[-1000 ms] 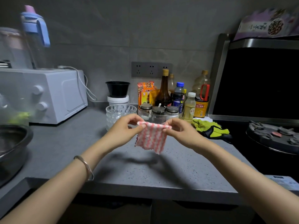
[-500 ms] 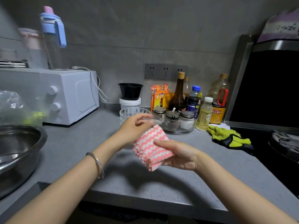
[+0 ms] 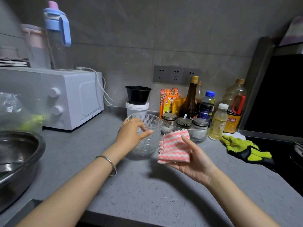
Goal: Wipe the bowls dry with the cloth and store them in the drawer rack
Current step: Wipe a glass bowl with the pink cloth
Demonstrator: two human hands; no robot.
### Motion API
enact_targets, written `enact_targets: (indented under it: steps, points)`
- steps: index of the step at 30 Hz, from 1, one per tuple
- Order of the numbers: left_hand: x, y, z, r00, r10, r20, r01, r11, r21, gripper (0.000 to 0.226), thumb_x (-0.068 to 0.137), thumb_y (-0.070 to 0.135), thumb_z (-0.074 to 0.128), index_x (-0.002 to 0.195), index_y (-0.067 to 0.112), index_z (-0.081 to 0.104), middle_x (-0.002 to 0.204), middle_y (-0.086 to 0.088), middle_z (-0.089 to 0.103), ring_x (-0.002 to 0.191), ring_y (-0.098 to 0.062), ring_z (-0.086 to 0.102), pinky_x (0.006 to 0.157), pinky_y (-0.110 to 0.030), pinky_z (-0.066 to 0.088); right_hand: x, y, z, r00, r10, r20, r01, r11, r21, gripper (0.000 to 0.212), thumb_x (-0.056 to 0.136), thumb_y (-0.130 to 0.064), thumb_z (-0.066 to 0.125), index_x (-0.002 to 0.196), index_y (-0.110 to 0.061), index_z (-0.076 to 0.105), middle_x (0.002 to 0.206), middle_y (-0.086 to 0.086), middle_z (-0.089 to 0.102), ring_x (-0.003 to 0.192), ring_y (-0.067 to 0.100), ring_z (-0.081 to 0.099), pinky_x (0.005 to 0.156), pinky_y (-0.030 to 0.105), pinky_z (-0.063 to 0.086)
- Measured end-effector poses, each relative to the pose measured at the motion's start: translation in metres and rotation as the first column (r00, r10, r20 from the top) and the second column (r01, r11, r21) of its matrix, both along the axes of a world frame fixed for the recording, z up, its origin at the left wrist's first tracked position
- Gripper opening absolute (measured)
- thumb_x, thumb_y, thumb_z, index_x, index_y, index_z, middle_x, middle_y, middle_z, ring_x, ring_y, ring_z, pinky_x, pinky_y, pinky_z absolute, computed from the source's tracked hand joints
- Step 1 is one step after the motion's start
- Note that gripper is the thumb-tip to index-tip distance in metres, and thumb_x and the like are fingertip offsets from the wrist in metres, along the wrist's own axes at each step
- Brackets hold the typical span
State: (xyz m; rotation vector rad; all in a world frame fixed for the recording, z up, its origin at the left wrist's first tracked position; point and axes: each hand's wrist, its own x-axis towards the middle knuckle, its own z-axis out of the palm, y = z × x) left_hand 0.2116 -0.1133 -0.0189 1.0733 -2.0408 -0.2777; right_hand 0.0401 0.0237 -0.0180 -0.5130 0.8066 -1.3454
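Stacked glass bowls stand on the grey counter, just in front of a dish of spice jars. The left hand, fingers loosely curved and holding nothing, is at the stack's near-left rim; contact cannot be judged. The right hand, palm up, pinches the folded pink-and-white cloth between thumb and fingers, just right of the bowls.

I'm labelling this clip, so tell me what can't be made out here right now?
Head view only.
Out of frame: the drawer rack.
Unclear: how many glass bowls are stacked; facets merge and the left hand covers part.
Unclear: whether that hand grips them.
Cut off by the left edge: the steel basin.
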Motion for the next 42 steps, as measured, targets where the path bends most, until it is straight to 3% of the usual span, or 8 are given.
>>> enact_targets:
  steps: [7,13,21,27,31,35,39,42]
  points:
    - [-0.003,-0.002,-0.006,0.950,-0.117,-0.288,0.101,0.992,-0.071,0.021,0.081,0.033,0.071,0.067,0.024,0.058,0.128,0.003,0.055,0.127,-0.019,0.044,0.109,-0.040,0.031,-0.008,0.005,0.002,0.996,-0.076,0.036,0.077,0.996,-0.043,0.042,0.082,-0.031,0.058,0.112,-0.003,0.051,0.095,0.029,0.069,0.081,0.043,0.069,0.064,0.059,0.055]
    - [-0.012,0.044,0.025,0.742,-0.213,-0.635,0.282,0.959,0.008,0.024,0.080,0.037,0.063,0.070,0.018,0.053,0.126,0.014,0.055,0.123,0.000,0.047,0.104,-0.025,0.032,-0.013,0.012,0.008,0.978,-0.181,0.100,0.197,0.965,-0.173,0.086,0.045,-0.027,0.092,0.117,-0.002,0.053,0.105,0.031,0.066,0.088,0.046,0.067,0.066,0.059,0.055]
    - [-0.020,0.111,0.023,0.429,-0.145,-0.891,0.594,0.789,0.157,0.034,0.075,0.041,0.054,0.087,0.011,0.064,0.074,0.009,0.070,0.068,0.003,0.063,0.063,-0.009,0.047,-0.011,0.046,0.029,0.915,-0.398,-0.068,0.336,0.843,-0.420,0.039,0.085,-0.033,0.051,0.116,-0.011,0.060,0.106,0.011,0.071,0.099,0.026,0.068,0.083,0.040,0.057]
    - [-0.025,0.126,0.006,0.515,0.000,-0.857,0.440,0.858,0.264,0.036,0.076,0.050,0.053,0.065,0.015,0.052,0.055,0.012,0.051,0.053,0.003,0.046,0.056,-0.008,0.039,0.008,0.060,0.023,0.689,-0.595,-0.414,0.178,0.692,-0.699,0.034,0.094,-0.043,0.042,0.127,-0.037,0.049,0.120,-0.023,0.062,0.115,0.000,0.057,0.087,0.015,0.049]
    - [-0.030,0.139,0.004,0.502,-0.030,-0.864,0.392,0.899,0.197,0.038,0.085,0.043,0.052,0.061,0.014,0.047,0.049,0.012,0.045,0.049,0.003,0.043,0.052,-0.008,0.037,0.029,0.058,0.002,0.377,-0.665,-0.645,-0.072,0.673,-0.736,0.062,0.090,-0.062,0.031,0.144,-0.032,0.034,0.145,-0.034,0.029,0.137,-0.007,0.026,0.113,0.031,0.031]
    - [-0.032,0.141,0.004,0.495,0.057,-0.867,0.293,0.928,0.229,0.047,0.093,0.042,0.044,0.057,0.013,0.046,0.043,0.010,0.046,0.043,0.001,0.044,0.047,-0.010,0.038,0.042,0.055,-0.014,0.326,-0.713,-0.620,-0.060,0.639,-0.767,0.068,0.086,-0.073,0.030,0.143,-0.037,0.034,0.150,-0.027,0.023,0.142,0.002,0.018,0.112,0.053,0.026]
    - [-0.037,0.142,-0.001,0.496,0.064,-0.866,0.306,0.920,0.244,0.052,0.095,0.040,0.042,0.049,0.017,0.044,0.038,0.008,0.041,0.039,-0.001,0.041,0.043,-0.014,0.036,0.049,0.044,-0.014,-0.041,-0.877,-0.478,-0.158,0.478,-0.864,0.049,0.096,-0.050,0.037,0.136,-0.024,0.048,0.147,-0.010,0.040,0.141,0.009,0.027,0.115,0.046,0.019]
    - [-0.038,0.146,0.000,0.504,-0.011,-0.863,0.354,0.914,0.196,0.054,0.093,0.038,0.046,0.044,0.016,0.055,0.042,0.006,0.051,0.044,-0.002,0.049,0.048,-0.016,0.041,0.038,0.033,-0.005,-0.102,-0.878,-0.468,-0.160,0.479,-0.863,0.050,0.091,-0.046,0.045,0.138,-0.027,0.046,0.140,-0.012,0.047,0.132,0.003,0.039,0.109,0.039,0.035]
